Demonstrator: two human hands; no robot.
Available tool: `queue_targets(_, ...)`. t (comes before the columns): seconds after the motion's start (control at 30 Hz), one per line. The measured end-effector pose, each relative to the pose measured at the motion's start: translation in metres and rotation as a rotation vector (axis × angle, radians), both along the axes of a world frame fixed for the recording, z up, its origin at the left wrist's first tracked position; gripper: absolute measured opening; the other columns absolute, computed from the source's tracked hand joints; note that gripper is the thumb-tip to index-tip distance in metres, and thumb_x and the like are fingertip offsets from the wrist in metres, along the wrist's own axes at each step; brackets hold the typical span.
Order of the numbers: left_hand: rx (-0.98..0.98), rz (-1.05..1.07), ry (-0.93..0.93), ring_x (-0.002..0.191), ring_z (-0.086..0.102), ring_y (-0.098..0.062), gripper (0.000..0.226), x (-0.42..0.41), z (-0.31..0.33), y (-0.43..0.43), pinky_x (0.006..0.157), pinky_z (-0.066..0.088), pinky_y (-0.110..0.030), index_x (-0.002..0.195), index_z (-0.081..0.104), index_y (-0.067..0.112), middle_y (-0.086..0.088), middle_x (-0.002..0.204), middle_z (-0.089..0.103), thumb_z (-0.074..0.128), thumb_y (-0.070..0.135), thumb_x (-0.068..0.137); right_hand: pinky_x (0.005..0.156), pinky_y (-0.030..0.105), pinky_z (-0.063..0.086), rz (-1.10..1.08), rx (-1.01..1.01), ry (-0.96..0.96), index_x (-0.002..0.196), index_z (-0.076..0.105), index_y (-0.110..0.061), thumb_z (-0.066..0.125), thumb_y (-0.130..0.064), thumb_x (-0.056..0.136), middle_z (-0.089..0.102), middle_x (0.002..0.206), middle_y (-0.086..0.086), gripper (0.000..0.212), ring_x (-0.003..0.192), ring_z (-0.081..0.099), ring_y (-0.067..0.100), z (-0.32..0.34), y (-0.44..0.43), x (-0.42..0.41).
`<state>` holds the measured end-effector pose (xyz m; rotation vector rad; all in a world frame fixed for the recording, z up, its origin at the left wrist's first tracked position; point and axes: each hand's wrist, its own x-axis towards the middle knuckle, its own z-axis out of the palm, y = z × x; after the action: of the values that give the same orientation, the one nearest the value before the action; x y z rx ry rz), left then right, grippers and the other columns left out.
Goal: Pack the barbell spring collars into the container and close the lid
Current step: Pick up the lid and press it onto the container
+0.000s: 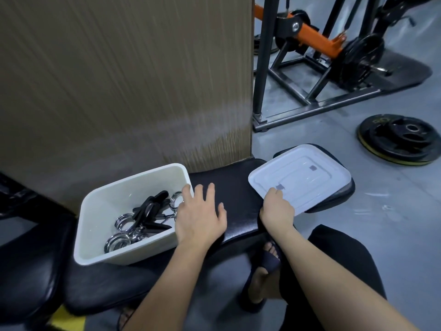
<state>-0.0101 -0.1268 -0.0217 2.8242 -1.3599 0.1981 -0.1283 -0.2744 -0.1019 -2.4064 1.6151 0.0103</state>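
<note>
1. The container [133,211] sits on the bench [236,194], at its left end.
2. The spring collars [143,220] lie inside the container.
3. The lid [307,177] lies on the bench, well right of the container.
4. The left hand [200,216] rests against the container's right wall.
5. The right hand [276,209] touches the lid's near edge.
6. A weight plate [401,139] lies on the floor right of the bench.

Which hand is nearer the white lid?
The right hand: its fingers grip the near edge of the white lid. The left hand rests apart, against the white container of spring collars.
</note>
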Motion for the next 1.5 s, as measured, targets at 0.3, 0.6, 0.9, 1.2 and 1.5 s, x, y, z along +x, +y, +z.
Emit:
queue_targets(0.3, -0.326, -0.05, 0.353, 0.128, 0.03, -0.024, 0.061, 0.007, 0.011, 0.013, 0.093, 0.047, -0.039, 0.152, 0.036, 0.031, 0.008, 0.136, 0.054, 0.051, 0.047, 0.095, 0.054, 0.034, 0.03, 0.237, -0.35, -0.303, 0.085, 0.055, -0.01, 0.062, -0.012, 0.085, 0.058, 0.09, 0.01, 0.007, 0.081, 0.058, 0.034, 0.053, 0.016, -0.002)
queue_targets(0.6, -0.93, 0.141, 1.058, 0.116, 0.06, -0.009, 0.053, 0.047, 0.04, 0.064, 0.093, 0.05, -0.028, 0.146, 0.044, 0.036, 0.008, 0.137, 0.057, 0.058, 0.041, 0.095, 0.066, 0.024, 0.045, 0.292, -0.1, -1.179, 0.087, 0.063, -0.016, 0.061, -0.018, 0.098, 0.063, 0.078, 0.002, 0.011, 0.07, 0.055, 0.011, 0.167, 0.065, 0.034)
queue_targets(0.9, -1.109, 0.358, 0.887, 0.123, 0.058, -0.025, 0.056, 0.097, 0.061, 0.146, 0.106, 0.045, -0.049, 0.152, 0.038, 0.031, 0.005, 0.14, 0.055, 0.048, 0.047, 0.099, 0.059, 0.027, 0.03, 0.269, 0.341, -1.543, 0.071, 0.036, 0.002, 0.063, -0.033, 0.098, 0.033, 0.068, 0.005, 0.052, 0.064, 0.032, 0.014, 0.211, 0.131, 0.094)
queue_targets(1.2, -1.375, 0.611, 0.892, 0.091, 0.069, -0.018, 0.072, 0.152, 0.063, 0.2, 0.088, 0.057, -0.047, 0.151, 0.038, 0.023, 0.0, 0.119, 0.067, 0.054, 0.057, 0.091, 0.065, 0.034, 0.045, 0.012, 0.848, -1.529, 0.074, 0.048, -0.018, 0.072, -0.044, 0.087, 0.052, 0.073, -0.002, 0.038, 0.069, 0.049, 0.017, 0.182, 0.135, 0.126)
queue_targets(1.5, -0.838, 0.654, 0.608, 0.077, 0.062, -0.023, 0.046, 0.156, 0.049, 0.191, 0.058, 0.042, -0.031, 0.082, 0.063, 0.014, -0.002, 0.086, 0.066, 0.049, 0.055, 0.096, 0.079, 0.034, 0.049, 0.061, 0.401, -0.861, 0.13, 0.055, -0.015, 0.058, -0.031, 0.091, 0.065, 0.119, 0.001, 0.043, 0.097, 0.061, 0.019, 0.149, 0.112, 0.127)
